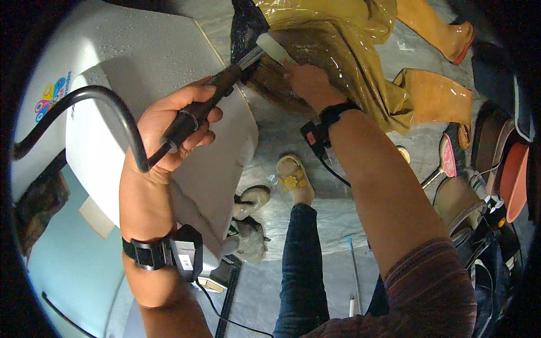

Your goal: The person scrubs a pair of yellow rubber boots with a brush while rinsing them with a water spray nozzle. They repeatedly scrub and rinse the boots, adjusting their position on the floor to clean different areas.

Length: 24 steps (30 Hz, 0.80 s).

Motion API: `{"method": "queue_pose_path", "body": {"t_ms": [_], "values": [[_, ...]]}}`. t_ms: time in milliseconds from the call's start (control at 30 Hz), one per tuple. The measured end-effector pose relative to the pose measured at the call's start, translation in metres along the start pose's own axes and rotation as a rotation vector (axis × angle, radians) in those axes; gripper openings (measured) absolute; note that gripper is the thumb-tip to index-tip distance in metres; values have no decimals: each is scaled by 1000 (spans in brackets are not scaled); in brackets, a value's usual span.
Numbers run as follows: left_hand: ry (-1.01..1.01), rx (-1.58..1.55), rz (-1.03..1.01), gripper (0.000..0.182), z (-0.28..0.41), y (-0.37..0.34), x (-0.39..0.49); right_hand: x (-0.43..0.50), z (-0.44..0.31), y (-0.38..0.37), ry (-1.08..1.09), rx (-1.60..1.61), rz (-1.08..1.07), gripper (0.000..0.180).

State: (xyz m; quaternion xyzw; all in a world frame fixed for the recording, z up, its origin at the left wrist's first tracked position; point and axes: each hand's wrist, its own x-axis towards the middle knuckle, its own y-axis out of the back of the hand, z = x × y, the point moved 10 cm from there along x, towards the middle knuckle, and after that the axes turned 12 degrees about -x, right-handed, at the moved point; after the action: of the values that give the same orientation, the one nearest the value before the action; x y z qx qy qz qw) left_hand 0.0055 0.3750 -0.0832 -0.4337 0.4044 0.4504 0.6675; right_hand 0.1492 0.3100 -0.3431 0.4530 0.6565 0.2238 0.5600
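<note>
My left hand [181, 118] is wrapped around the dark handle of a spray nozzle [211, 97], from which a black hose [114, 97] loops off to the left. Fine jets leave the nozzle's tip towards a pale, light-green brush or similar tool [272, 47]. My right hand [310, 82] grips this pale tool at its lower end. Both meet over wet brown and yellow waterproof material [346, 55] and a black, shiny piece [247, 31]. Wristbands with small devices are on both forearms.
A large white tub-like body [160, 50] with water drops stands at the left. Tan boots [441, 95] lie at the upper right, near a pink-and-white brush [448, 156] and a reddish basin [515, 181]. On the tiled floor are a grey bag-like object [249, 241] and a thin pole [356, 270].
</note>
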Motion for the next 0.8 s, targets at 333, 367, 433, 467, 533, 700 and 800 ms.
{"method": "queue_pose_path", "body": {"t_ms": [333, 367, 433, 467, 533, 700, 800], "values": [[84, 24, -38, 36, -7, -7, -5, -218, 165, -21, -229, 258, 95, 47], [103, 21, -53, 37, -9, -9, -6, -211, 160, -32, -264, 25, -2, 48], [97, 48, -22, 41, -9, -6, -4, -166, 130, -15, -249, 3, 237, 46], [103, 63, 6, 41, -10, -3, -3, -136, 124, -16, -321, -5, 224, 46], [74, 116, 71, 43, -8, 3, -1, -82, 105, -8, -246, 26, 221, 43], [78, 86, 17, 43, -9, -2, 0, -145, 140, -10, -348, 7, 107, 47], [99, 67, -11, 43, -10, -5, -2, -233, 154, -57, -458, 200, -137, 51]]}}
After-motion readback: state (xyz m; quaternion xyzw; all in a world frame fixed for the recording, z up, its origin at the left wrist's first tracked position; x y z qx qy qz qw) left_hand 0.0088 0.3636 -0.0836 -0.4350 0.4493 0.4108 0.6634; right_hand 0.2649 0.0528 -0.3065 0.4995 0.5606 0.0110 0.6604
